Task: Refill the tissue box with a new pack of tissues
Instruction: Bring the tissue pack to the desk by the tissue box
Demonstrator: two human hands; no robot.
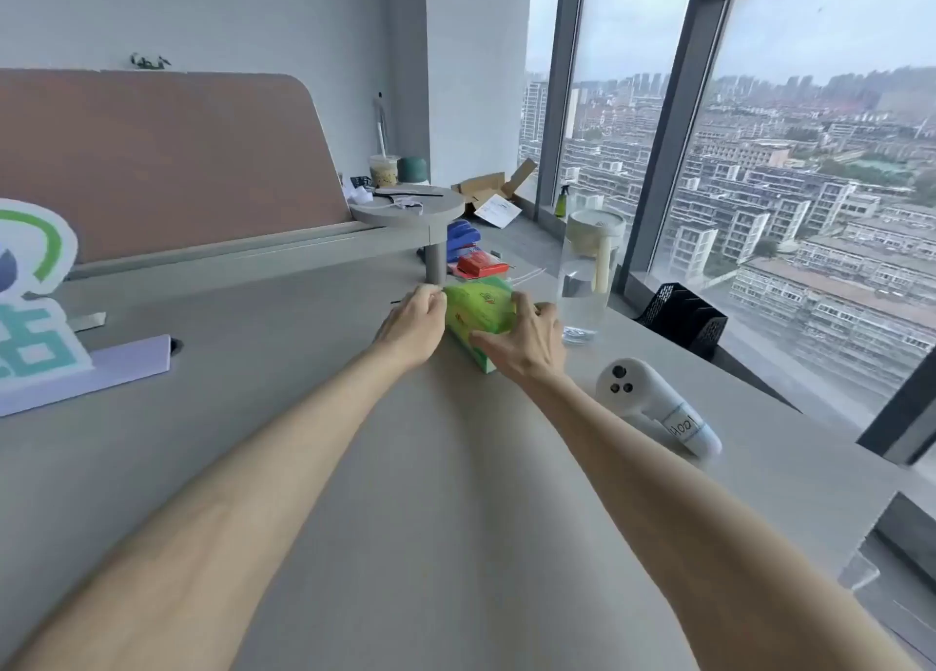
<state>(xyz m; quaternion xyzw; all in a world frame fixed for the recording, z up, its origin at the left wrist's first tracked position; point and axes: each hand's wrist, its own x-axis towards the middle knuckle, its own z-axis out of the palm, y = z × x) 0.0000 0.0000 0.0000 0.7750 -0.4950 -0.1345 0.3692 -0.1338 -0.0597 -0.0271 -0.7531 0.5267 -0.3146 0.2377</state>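
A green plastic pack of tissues [478, 308] lies on the grey desk [314, 417], far out in front of me. My left hand [415, 323] pinches the pack's left end with closed fingers. My right hand [527, 341] clamps over its right side, fingers spread across the top and front. Both arms are stretched out straight. No tissue box can be made out for certain; the pack's lower edge is partly hidden behind my right hand.
A clear water jug [587, 275] stands just right of the pack. A white handheld device [658, 407] lies nearer on the right. A red packet [481, 264] and a round shelf post [435, 260] sit behind. A logo sign [35, 295] stands far left.
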